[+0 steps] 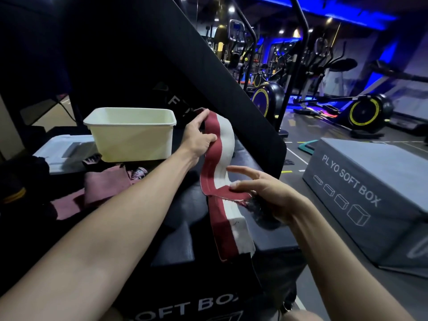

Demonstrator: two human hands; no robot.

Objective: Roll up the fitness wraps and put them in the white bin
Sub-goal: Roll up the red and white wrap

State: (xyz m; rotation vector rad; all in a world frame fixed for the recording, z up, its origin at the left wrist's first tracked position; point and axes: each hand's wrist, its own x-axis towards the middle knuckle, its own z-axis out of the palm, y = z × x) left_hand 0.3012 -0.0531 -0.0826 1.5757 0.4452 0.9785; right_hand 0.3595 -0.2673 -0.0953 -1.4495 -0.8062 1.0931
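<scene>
Dim blue-lit gym, black padded soft box [176, 230] as table, white rectangular plastic bin [129, 135] on it, left hand [199, 137] pinching long red-and-white fabric wrap [220, 144], right hand [266, 191] pinching it lower.

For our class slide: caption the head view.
Both hands, left hand and right hand, hold an unrolled red-and-white fitness wrap beside the white bin.

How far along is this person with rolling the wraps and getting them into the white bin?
Early, it seems. Done: nothing visible; the white bin shows no rolls from this angle, though its floor is hidden. In hand: the left hand grips the red-and-white wrap up high, while the right hand pinches it lower, unrolled. Left: rolling it, binning it, then the pink wraps.
</scene>
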